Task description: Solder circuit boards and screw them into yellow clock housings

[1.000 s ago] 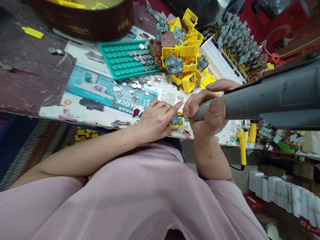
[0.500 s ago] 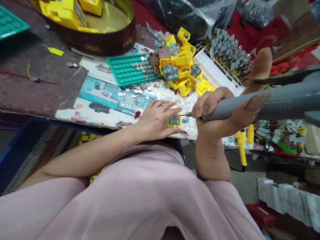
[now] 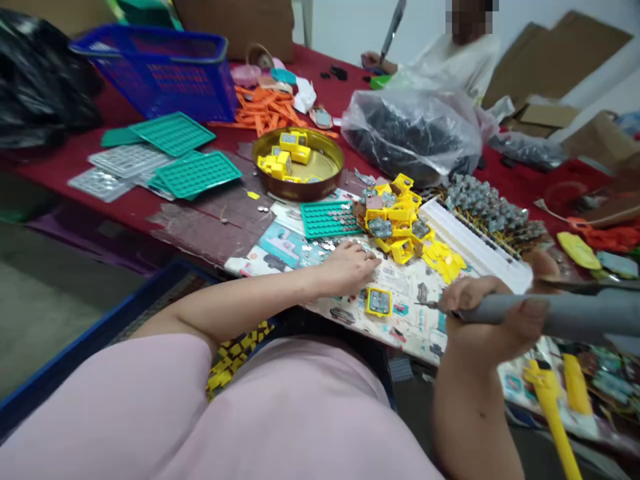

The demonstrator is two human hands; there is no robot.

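Note:
My left hand (image 3: pixel 350 268) rests low over the printed sheet, fingers loosely bent and apart, with no held object visible. Beside its fingertips are small shiny metal pieces (image 3: pixel 326 245) and a green pocketed tray (image 3: pixel 320 220) with silver discs. My right hand (image 3: pixel 487 310) is wrapped around a grey electric screwdriver (image 3: pixel 575 312), its thin bit pointing left, clear of the work. Between the hands, a small yellow case (image 3: pixel 379 303) with a grey-green inner part lies face up on the sheet, untouched.
Yellow cases are heaped (image 3: pixel 400 213) behind the tray, near flat yellow pieces (image 3: pixel 445 260). A round tin (image 3: pixel 300 192) holds more. Wired grey parts (image 3: pixel 485 207) line a white strip. A blue basket (image 3: pixel 165 73) stands far left; a co-worker (image 3: pixel 445 67) sits across the table.
My left hand has left the yellow case and moved away toward the small metal pieces. The screwdriver bit has drawn back right from the case. The view has tilted up and swung left.

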